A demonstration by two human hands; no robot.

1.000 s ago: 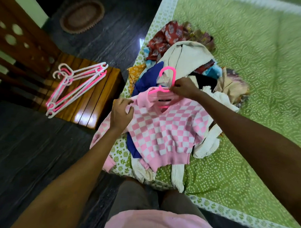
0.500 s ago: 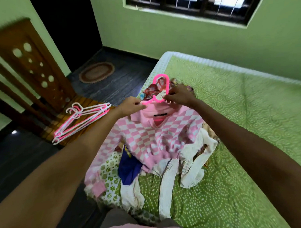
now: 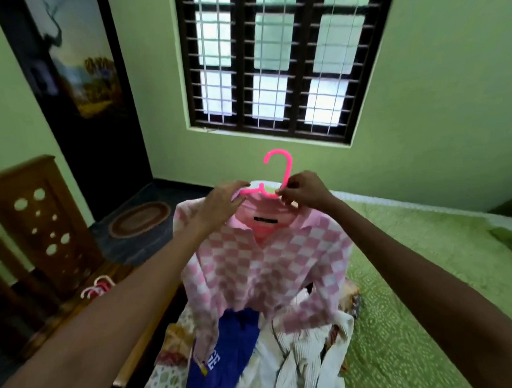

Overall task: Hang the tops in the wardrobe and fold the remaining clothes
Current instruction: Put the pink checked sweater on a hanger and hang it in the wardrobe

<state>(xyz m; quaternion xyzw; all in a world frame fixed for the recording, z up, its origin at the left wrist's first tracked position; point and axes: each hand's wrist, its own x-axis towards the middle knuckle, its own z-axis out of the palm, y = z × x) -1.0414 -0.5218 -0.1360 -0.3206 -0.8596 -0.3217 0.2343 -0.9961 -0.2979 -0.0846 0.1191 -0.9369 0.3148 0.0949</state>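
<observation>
A bed (image 3: 420, 286) with a green patterned cover carries a heap of clothes (image 3: 301, 349), a blue garment (image 3: 232, 352) and white ribbed pieces among them.

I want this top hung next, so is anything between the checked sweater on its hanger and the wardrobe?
That cannot be judged: no wardrobe shows in this view. The pink checked sweater hangs on the pink hanger, held up by both hands, left hand and right hand, above the clothes pile.

Two bare forearms, no sleeves, left hand (image 3: 219, 205), right hand (image 3: 303, 189) (no rings or watch visible)
</observation>
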